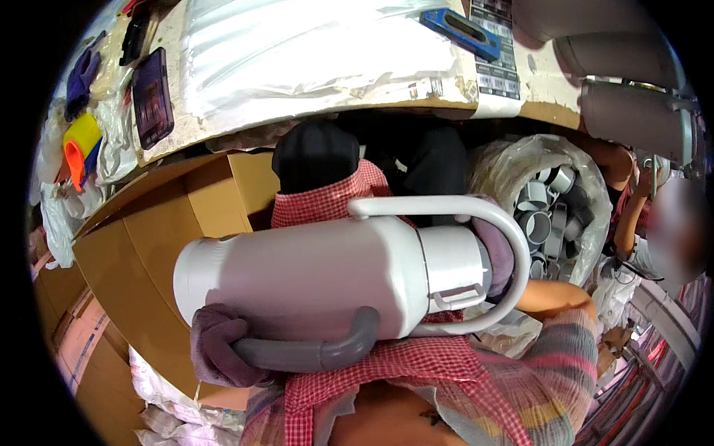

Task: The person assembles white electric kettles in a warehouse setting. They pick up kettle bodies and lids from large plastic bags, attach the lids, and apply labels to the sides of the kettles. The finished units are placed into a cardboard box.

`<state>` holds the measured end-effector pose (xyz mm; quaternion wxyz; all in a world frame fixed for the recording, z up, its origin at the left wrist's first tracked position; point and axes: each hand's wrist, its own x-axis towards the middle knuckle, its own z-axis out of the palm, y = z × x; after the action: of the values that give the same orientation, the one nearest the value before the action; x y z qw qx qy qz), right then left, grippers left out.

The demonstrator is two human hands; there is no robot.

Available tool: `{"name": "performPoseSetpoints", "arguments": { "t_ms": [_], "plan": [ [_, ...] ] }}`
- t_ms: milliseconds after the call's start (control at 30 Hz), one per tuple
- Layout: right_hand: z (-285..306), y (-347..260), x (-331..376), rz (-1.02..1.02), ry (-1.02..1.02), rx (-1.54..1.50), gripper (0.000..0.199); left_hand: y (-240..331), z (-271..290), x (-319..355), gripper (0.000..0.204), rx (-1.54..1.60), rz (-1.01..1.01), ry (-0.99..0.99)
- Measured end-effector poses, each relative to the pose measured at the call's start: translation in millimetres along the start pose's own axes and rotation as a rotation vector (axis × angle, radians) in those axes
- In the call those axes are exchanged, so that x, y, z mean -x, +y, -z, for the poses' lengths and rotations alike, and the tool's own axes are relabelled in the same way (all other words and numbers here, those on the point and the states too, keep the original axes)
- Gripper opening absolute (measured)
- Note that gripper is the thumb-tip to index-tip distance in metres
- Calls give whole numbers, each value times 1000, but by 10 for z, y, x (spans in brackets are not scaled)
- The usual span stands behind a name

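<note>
A large insulated jug [305,275] lies on its side across my lap, its light-grey body and white lid [452,260] pointing right. A pale loop handle [520,260] arches round the lid end, and a darker grey side handle [312,355] faces me. My left hand [221,346], in a purple-grey glove, is closed round the rear end of the side handle, near the jug's base. At the lid end my right hand [498,253], gloved alike, grips the jug inside the loop handle; the lid and loop partly hide its fingers.
Ahead stands a table edge [550,111] with white plastic sheeting [312,52], a phone [152,97] and a blue tool [460,33]. An open carton [156,260] is at left. A plastic-lined bin [491,167] holds grey parts at right. Several jugs [632,111] and another person [673,223] are beyond.
</note>
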<state>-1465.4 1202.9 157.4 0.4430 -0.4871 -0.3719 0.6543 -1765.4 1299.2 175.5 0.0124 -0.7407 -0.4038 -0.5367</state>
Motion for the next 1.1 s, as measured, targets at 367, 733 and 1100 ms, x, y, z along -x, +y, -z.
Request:
{"name": "performPoseSetpoints", "arguments": {
  "t_ms": [367, 733, 1100],
  "plan": [
    [522, 479, 186, 113, 374, -295, 26, 146, 161, -39, 17, 258, 415, -85],
    [-176, -339, 882, 329, 251, 237, 83, 869, 151, -186, 9, 135, 51, -433],
    [896, 547, 1279, -86, 765, 830, 48, 664, 268, 93, 17, 222, 244, -246]
  ]
}}
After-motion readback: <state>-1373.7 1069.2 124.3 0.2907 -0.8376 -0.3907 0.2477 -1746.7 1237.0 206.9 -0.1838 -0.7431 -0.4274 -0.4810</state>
